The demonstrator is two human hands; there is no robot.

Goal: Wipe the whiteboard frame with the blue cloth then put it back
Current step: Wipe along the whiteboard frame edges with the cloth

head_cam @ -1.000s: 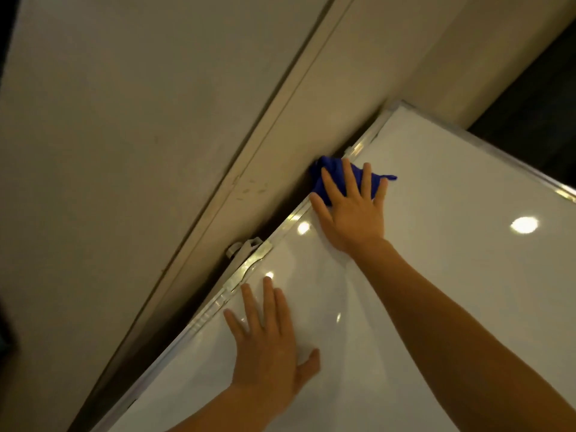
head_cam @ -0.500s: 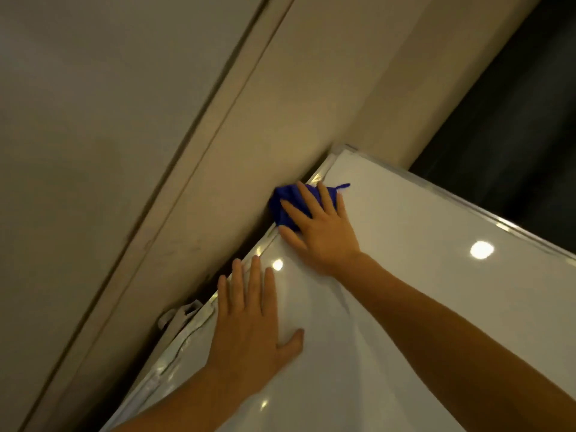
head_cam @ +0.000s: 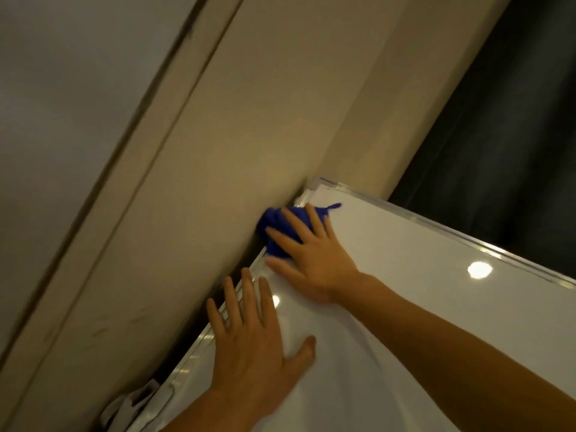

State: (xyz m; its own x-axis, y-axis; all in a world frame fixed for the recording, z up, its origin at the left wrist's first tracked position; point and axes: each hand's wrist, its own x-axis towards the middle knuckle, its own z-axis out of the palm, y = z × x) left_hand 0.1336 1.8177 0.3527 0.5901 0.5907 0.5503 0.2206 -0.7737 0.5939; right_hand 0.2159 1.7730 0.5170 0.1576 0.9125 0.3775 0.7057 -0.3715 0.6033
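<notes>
The whiteboard (head_cam: 436, 307) fills the lower right, its silver frame (head_cam: 452, 236) running along the top and left edges. My right hand (head_cam: 311, 257) presses the bunched blue cloth (head_cam: 274, 227) flat against the left frame edge, just below the board's upper corner (head_cam: 314, 185). The cloth is mostly under my fingers, with a small tail sticking out toward the board. My left hand (head_cam: 252, 341) lies flat on the board surface lower down, fingers spread and reaching the frame edge, holding nothing.
A beige wall (head_cam: 233, 151) stands right behind the board's left edge, with a narrow dark gap between them. A metal bracket (head_cam: 137, 400) sits on the frame at the bottom. A dark curtain (head_cam: 514, 135) hangs beyond the top edge.
My right hand has slid the blue cloth up along the frame toward the upper corner. My left hand has followed upward on the board. The view has tilted.
</notes>
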